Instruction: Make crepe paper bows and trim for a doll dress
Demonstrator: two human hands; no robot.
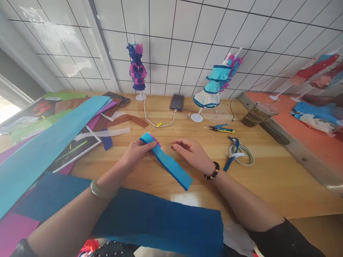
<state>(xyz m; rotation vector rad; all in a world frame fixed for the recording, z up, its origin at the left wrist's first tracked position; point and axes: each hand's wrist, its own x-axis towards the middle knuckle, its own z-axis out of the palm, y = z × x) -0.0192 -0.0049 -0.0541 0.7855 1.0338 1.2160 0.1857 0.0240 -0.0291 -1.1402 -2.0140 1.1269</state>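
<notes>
One thumb and the fingers of your left hand (136,153) pinch the blue strip (171,165) near its top end, where a bit of pink peeks out. The rest of the strip slants down to the right, past your fingertips. Your right hand (191,151) is near the strip but apart from it, fingers curled; whether its thumb and fingertips meet, you cannot tell. Right of that hand lies a tape ring (251,156). A big dark blue sheet (163,217) lies closer to you. Small snips (226,130) sit farther back.
</notes>
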